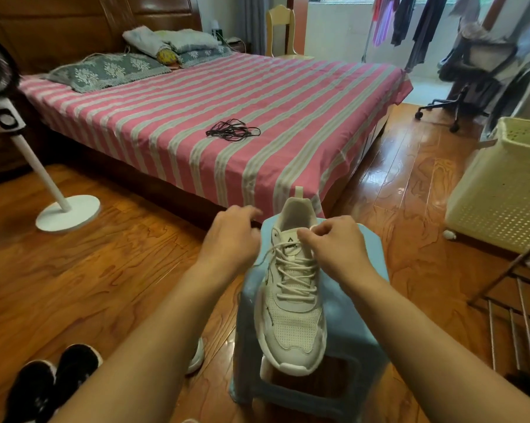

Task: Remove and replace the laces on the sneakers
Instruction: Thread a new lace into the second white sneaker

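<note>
A cream-white mesh sneaker (291, 303) with a thick pale sole lies on top of a light blue plastic stool (361, 337), toe toward the camera and heel toward the bed; its off-white lace (294, 270) is threaded in crosses up the eyelets. The right hand (334, 245) sits at the top of the tongue, thumb and fingers (314, 232) curled in a pinch on a loop of that lace; the left hand (230, 236) hovers just left of the collar, fingers bent over — a strand of lace runs toward it from the upper eyelets, though whether it actually grips the strand cannot be told, the fingertips being hidden behind the knuckles. Further off, on the pink and grey striped bedsheet (196, 123), lies a loose tangle of black laces (233, 131), well apart from the shoe. On the glossy wooden floor (105, 270), at lower left, stands a pair of black shoes (53, 383); part of another white sneaker (196, 357) peeps out behind the left forearm; a white standing fan (65, 206) rests its round base near the bed, and a cream plastic laundry basket (502, 190) stands at right.
</note>
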